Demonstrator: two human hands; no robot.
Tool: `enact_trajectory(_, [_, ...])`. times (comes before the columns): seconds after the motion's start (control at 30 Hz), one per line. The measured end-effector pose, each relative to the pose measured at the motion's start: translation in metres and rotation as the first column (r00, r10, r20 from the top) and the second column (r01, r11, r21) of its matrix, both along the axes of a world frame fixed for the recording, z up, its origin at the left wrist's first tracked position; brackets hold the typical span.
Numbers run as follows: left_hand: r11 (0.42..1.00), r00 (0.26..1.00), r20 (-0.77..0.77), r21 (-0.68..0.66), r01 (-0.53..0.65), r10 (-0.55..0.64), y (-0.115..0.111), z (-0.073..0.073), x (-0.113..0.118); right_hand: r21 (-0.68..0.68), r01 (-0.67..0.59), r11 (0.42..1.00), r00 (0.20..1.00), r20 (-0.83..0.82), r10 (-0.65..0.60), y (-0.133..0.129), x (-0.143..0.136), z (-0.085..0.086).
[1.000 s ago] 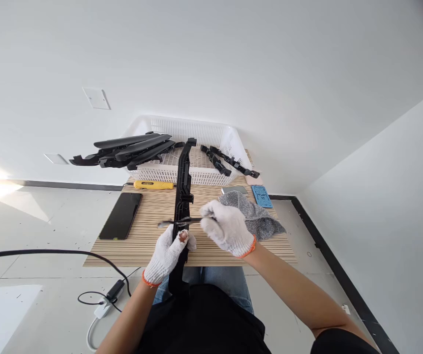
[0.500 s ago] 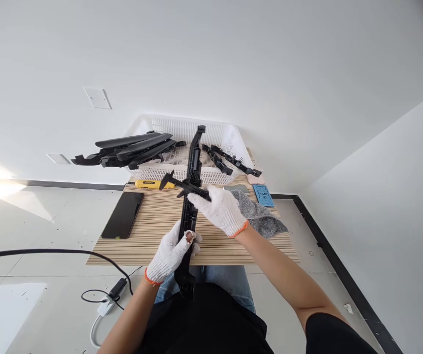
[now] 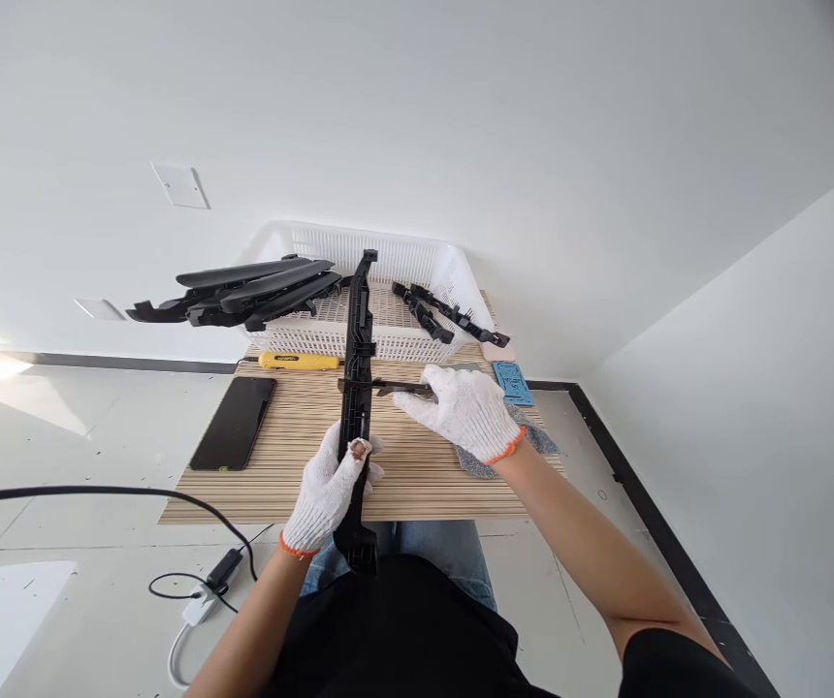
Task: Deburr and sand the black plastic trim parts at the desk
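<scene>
My left hand (image 3: 326, 492), in a white glove with an orange cuff, is wrapped round the lower part of a long black plastic part (image 3: 359, 339). The part stands nearly upright in view, above the near table edge. My right hand (image 3: 466, 407), gloved too, pinches a black caliper-like tool (image 3: 406, 388) from the right. Its jaw end lies across the middle of the long part. The fingers of my left hand behind the part are mostly hidden.
A white basket (image 3: 301, 339) holds black parts (image 3: 264, 291) on its left and smaller ones (image 3: 453, 315) on its right. A phone (image 3: 234, 424), yellow tool (image 3: 299, 362), grey cloth (image 3: 471, 463) and blue card (image 3: 512, 383) lie on the striped table (image 3: 242, 494).
The black tool has turned from slanting to nearly level, its jaws now across the long part. My right hand has moved right and slightly down. The long part stands more upright.
</scene>
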State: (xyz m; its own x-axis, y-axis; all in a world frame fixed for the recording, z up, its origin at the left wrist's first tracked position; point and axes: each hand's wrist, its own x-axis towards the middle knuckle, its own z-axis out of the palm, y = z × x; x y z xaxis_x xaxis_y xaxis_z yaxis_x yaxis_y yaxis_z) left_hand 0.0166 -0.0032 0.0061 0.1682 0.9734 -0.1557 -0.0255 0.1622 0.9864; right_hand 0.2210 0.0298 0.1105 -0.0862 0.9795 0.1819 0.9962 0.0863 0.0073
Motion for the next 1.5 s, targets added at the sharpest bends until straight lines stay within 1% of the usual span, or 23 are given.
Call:
enact_trajectory(0.13, [1.000,1.000,-0.013,0.016,0.002,-0.002,-0.001,0.000,0.000,-0.058,-0.019,0.998,1.000,0.023,0.020,0.005,-0.008,0.002])
enact_trajectory(0.27, [1.000,0.999,-0.030,0.017,0.014,-0.013,-0.002,0.001,0.000,-0.075,-0.032,0.997,0.998,0.042,0.036,0.006,-0.005,0.003])
enact_trajectory(0.4, [1.000,0.999,-0.048,0.009,0.026,-0.025,-0.003,0.002,0.000,-0.080,-0.016,0.997,0.997,0.070,0.022,0.005,-0.002,0.000])
enact_trajectory(0.57, [1.000,0.999,-0.041,0.008,0.014,-0.014,-0.003,0.003,0.000,-0.028,0.016,0.999,0.998,0.065,-0.014,0.005,0.000,-0.010])
enact_trajectory(0.67, [0.999,0.999,-0.010,-0.015,-0.030,0.030,-0.002,0.003,0.000,0.031,0.038,0.999,0.995,0.089,-0.041,0.006,0.002,-0.015])
enact_trajectory(0.77, [0.998,0.998,0.009,-0.030,-0.056,0.056,0.000,0.002,0.000,0.056,0.024,0.998,0.995,0.097,-0.029,0.008,0.002,-0.016])
enact_trajectory(0.93, [1.000,1.000,-0.010,-0.001,-0.025,0.025,-0.001,0.002,0.000,-0.011,-0.015,1.000,0.993,0.118,0.016,0.009,-0.005,-0.015])
enact_trajectory(1.07, [1.000,1.000,-0.015,0.019,-0.002,0.003,-0.002,0.003,0.000,-0.106,0.000,0.994,0.989,0.148,0.016,0.009,-0.009,-0.012])
enact_trajectory(1.17, [1.000,1.000,-0.012,0.021,0.006,-0.005,-0.002,0.002,0.000,-0.187,-0.017,0.982,0.985,0.164,0.048,0.008,-0.009,-0.008])
enact_trajectory(1.23, [1.000,1.000,-0.015,0.019,0.011,-0.011,-0.002,0.001,0.000,-0.219,-0.023,0.975,0.983,0.172,0.062,0.008,-0.007,-0.005])
enact_trajectory(1.37, [0.999,1.000,-0.014,0.020,0.027,-0.026,-0.002,0.000,0.000,-0.202,-0.046,0.978,0.987,0.144,0.076,0.007,-0.004,-0.004])
enact_trajectory(1.5, [0.999,0.999,-0.022,0.022,0.029,-0.029,-0.002,0.001,0.001,-0.168,-0.050,0.984,0.991,0.113,0.070,0.007,-0.002,-0.008])
